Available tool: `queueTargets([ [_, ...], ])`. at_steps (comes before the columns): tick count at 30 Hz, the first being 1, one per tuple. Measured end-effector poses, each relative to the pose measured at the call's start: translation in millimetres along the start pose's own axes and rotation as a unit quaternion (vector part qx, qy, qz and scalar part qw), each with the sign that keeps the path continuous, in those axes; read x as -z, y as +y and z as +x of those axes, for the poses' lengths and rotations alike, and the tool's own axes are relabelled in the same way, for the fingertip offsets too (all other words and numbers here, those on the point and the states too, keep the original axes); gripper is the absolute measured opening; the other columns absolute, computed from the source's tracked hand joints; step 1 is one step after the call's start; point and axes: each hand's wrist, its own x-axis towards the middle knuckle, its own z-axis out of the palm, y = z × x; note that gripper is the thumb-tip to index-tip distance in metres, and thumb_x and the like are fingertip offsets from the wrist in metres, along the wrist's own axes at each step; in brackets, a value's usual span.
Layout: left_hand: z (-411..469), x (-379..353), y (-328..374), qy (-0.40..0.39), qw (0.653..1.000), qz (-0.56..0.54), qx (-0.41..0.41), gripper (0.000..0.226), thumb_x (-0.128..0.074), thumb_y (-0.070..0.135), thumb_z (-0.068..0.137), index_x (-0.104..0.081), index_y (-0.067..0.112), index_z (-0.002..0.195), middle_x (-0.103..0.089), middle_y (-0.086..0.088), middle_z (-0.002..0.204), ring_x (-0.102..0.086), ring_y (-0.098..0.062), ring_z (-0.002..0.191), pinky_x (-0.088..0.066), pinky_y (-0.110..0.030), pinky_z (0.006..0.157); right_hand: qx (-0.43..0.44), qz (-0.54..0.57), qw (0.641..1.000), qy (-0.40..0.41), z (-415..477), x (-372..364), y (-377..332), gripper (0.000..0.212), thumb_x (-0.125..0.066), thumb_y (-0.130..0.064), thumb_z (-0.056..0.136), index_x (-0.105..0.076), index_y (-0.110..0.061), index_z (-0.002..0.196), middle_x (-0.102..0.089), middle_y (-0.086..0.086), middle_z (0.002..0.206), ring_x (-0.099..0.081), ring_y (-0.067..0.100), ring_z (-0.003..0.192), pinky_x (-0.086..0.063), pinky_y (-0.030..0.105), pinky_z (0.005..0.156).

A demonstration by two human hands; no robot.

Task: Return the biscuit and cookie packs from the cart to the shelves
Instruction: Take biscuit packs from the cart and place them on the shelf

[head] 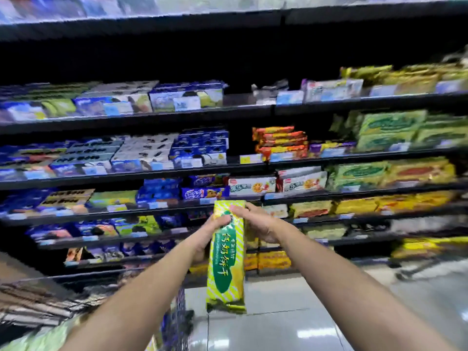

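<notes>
The long yellow-and-green striped foil biscuit pack (226, 269) hangs upright toward six o'clock. The left hand (211, 230) and right hand (257, 222) are both curled onto its top end only. The slick wrapper could slide out of so high a grip, and look-alike green and yellow packs (359, 173) crowd the dark metal shelves (141, 120) at three o'clock, so it may land in the wrong row.

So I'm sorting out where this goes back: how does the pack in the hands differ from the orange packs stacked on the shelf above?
The held pack is yellow and green; the orange packs are orange-red. The held pack stands upright, gripped by the left hand and right hand; the orange packs lie flat, stacked on a shelf. Both are long wrapped packs.
</notes>
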Motion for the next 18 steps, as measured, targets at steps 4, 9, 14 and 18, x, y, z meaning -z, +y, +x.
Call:
queueTargets([
  [4, 39, -65, 3, 0.006, 1.000, -0.020, 0.023, 0.088, -0.084, 0.048, 0.064, -0.053, 0.013, 0.139, -0.070, -0.019, 0.120, -0.071, -0.035, 0.101, -0.057, -0.052, 0.091, -0.023, 0.011, 0.999, 0.020, -42, 61, 24, 0.117, -0.071, -0.081, 0.059, -0.022, -0.037, 0.156, -0.035, -0.013, 0.154, -0.034, 0.017, 0.141, -0.034, 0.044, 0.107],
  [9, 90, -134, 0, 0.081, 0.993, -0.089, 0.012, 0.050, -0.079, 0.039, 0.081, -0.052, 0.031, 0.122, -0.073, -0.010, 0.110, -0.074, -0.030, 0.089, -0.061, -0.050, 0.067, -0.091, 0.124, 0.986, 0.060, -101, 127, 86, 0.100, -0.083, -0.070, 0.062, -0.042, -0.035, 0.145, -0.069, -0.005, 0.127, -0.068, 0.018, 0.111, -0.050, 0.042, 0.099],
  [14, 120, -210, -16, 0.042, 0.991, -0.104, 0.075, 0.057, -0.075, 0.043, 0.084, -0.058, 0.019, 0.132, -0.076, -0.006, 0.099, -0.074, -0.025, 0.081, -0.060, -0.039, 0.067, -0.085, 0.212, 0.960, 0.165, -168, 177, 132, 0.092, -0.087, -0.068, 0.057, -0.057, -0.027, 0.135, -0.069, 0.007, 0.111, -0.068, 0.027, 0.096, -0.053, 0.043, 0.091],
  [18, 136, -279, -39, 0.080, 0.986, -0.121, 0.077, 0.079, -0.081, 0.042, 0.079, -0.033, 0.024, 0.140, -0.065, -0.005, 0.110, -0.069, -0.024, 0.086, -0.059, -0.049, 0.072, -0.002, 0.346, 0.914, 0.210, -201, 203, 154, 0.074, -0.076, -0.056, 0.080, -0.048, -0.029, 0.143, -0.062, 0.008, 0.138, -0.059, 0.032, 0.127, -0.040, 0.054, 0.112],
])
